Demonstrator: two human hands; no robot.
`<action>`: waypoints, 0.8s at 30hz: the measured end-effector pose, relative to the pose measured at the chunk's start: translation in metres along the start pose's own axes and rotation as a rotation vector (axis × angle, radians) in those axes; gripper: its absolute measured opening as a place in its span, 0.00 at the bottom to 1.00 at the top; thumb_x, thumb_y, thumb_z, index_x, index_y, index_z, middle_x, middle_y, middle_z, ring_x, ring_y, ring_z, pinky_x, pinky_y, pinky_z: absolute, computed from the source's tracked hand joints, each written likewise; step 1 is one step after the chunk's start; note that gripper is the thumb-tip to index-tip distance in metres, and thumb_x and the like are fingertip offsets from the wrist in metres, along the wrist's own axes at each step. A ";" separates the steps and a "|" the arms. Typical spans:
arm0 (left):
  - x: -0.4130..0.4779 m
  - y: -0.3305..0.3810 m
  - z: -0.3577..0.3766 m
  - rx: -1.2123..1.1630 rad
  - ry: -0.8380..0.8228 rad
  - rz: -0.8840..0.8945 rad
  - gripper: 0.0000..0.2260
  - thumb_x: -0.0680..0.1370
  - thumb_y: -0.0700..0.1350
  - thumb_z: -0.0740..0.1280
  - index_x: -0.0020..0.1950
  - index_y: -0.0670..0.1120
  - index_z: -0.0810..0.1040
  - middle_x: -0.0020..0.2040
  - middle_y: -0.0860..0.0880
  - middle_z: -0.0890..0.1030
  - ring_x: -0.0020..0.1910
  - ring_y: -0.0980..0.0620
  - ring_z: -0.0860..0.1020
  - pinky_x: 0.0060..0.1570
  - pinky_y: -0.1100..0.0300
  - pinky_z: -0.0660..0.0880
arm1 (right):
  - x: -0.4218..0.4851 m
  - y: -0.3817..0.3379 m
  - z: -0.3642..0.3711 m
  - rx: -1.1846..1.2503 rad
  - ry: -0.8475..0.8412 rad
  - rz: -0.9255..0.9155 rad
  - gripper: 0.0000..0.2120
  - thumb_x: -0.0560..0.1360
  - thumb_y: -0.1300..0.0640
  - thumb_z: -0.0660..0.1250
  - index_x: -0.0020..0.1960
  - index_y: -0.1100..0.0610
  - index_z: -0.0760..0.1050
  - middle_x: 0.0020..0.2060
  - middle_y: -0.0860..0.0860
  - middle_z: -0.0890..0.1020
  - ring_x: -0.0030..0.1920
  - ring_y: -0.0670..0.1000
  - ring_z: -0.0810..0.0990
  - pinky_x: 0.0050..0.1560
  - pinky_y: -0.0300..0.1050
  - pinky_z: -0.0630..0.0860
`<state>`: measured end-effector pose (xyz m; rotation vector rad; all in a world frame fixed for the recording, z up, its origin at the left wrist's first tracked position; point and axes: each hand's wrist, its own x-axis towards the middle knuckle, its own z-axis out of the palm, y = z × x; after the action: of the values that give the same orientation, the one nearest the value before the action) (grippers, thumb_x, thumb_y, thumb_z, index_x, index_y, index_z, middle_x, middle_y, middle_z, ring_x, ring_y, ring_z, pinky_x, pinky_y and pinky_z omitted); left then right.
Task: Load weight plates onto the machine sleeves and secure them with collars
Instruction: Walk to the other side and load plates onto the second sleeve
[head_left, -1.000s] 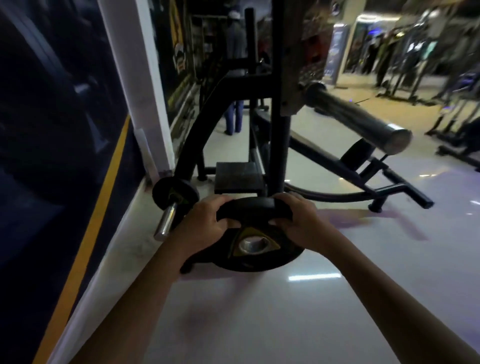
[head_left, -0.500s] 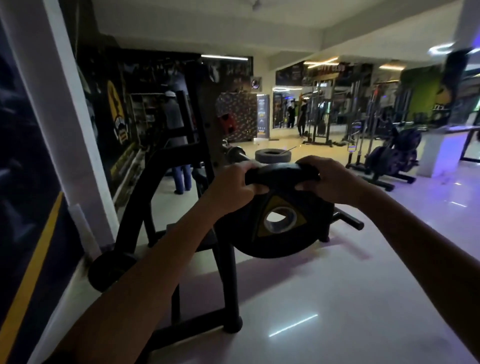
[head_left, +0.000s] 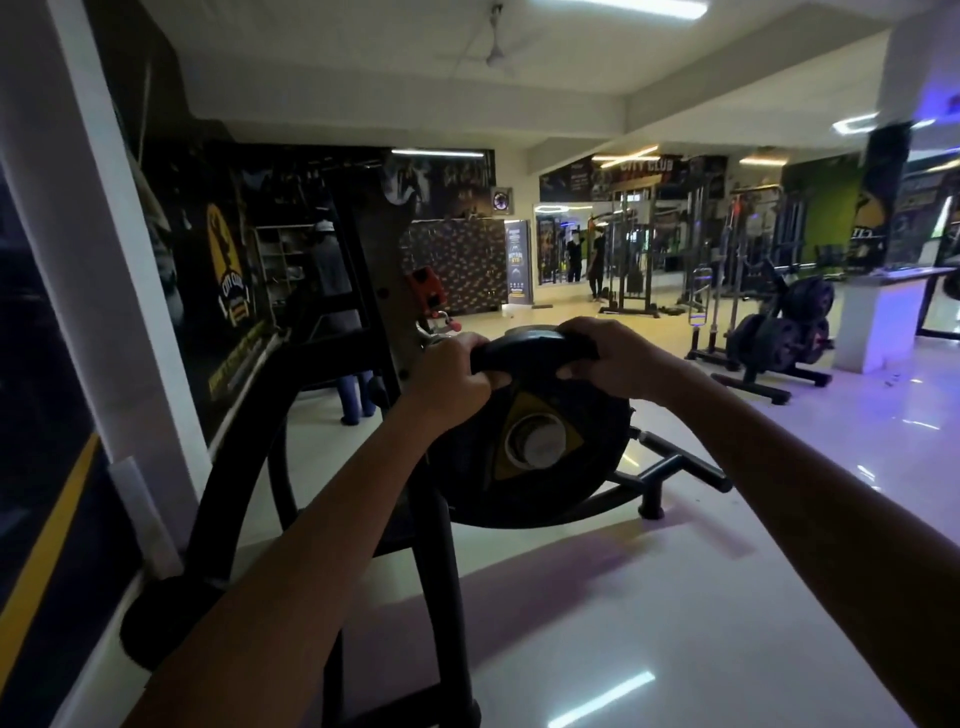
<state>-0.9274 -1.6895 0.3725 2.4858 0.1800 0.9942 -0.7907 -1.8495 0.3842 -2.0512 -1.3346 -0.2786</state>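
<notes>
The weight plate (head_left: 535, 441) hides the sleeve, perhaps already through its hole.

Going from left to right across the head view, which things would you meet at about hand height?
Curved black machine frame → left hand → weight plate → right hand → plate rack → white counter.

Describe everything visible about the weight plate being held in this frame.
The weight plate is a round black disc, rubbery-looking, with a yellow triangular mark around its centre hole. The silvery end of the machine sleeve shows in that hole. It stands nearly upright, face toward the camera, beside the black machine frame. The left hand and right hand grip its top rim.
</notes>
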 end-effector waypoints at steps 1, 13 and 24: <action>0.002 -0.007 0.005 0.010 0.031 0.004 0.18 0.72 0.43 0.70 0.60 0.42 0.74 0.55 0.42 0.79 0.56 0.45 0.75 0.52 0.59 0.69 | 0.006 0.005 0.007 0.006 0.030 -0.020 0.21 0.70 0.64 0.70 0.62 0.61 0.71 0.54 0.59 0.77 0.55 0.58 0.75 0.55 0.50 0.72; 0.063 -0.122 0.068 0.887 0.435 0.309 0.23 0.81 0.52 0.49 0.73 0.41 0.57 0.72 0.42 0.64 0.72 0.43 0.61 0.69 0.44 0.56 | 0.096 0.071 0.114 -0.180 0.425 -0.255 0.29 0.78 0.48 0.54 0.74 0.57 0.49 0.74 0.55 0.54 0.73 0.47 0.44 0.72 0.45 0.45; 0.171 -0.246 0.092 0.968 0.513 0.263 0.24 0.81 0.53 0.48 0.74 0.42 0.52 0.74 0.44 0.58 0.73 0.46 0.57 0.70 0.46 0.52 | 0.241 0.136 0.192 -0.462 0.468 -0.335 0.28 0.79 0.50 0.51 0.73 0.61 0.47 0.73 0.56 0.51 0.73 0.54 0.48 0.72 0.55 0.50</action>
<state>-0.7280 -1.4561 0.3074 3.0491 0.6325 2.0251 -0.5953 -1.5864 0.3053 -1.9217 -1.3877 -1.2337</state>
